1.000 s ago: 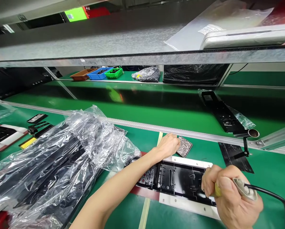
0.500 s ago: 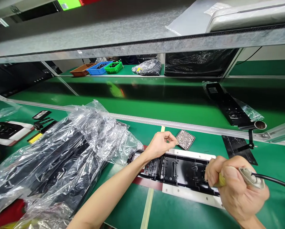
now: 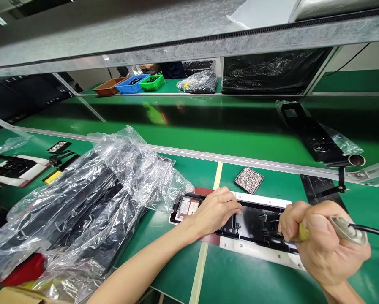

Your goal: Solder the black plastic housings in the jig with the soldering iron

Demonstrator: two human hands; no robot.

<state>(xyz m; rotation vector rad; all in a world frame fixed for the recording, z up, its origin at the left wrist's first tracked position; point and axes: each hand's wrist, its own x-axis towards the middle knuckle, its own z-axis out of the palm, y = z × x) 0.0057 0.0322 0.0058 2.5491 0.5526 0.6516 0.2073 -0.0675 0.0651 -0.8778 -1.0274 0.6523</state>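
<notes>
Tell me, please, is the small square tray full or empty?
Not empty: small pieces are spread across the square tray, up to its rim; their depth I cannot tell.

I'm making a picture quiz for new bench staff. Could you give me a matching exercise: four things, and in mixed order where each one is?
Things
1. Left hand
2. Right hand
3. Parts tray
4. Blue bin

Places
A. Between the brown bin and green bin
B. Wrapped around the corded tool
C. Over the black housing, nearer the wrapped bundle
D. Just beyond the housing

Pairs: 1-C, 2-B, 3-D, 4-A
</notes>
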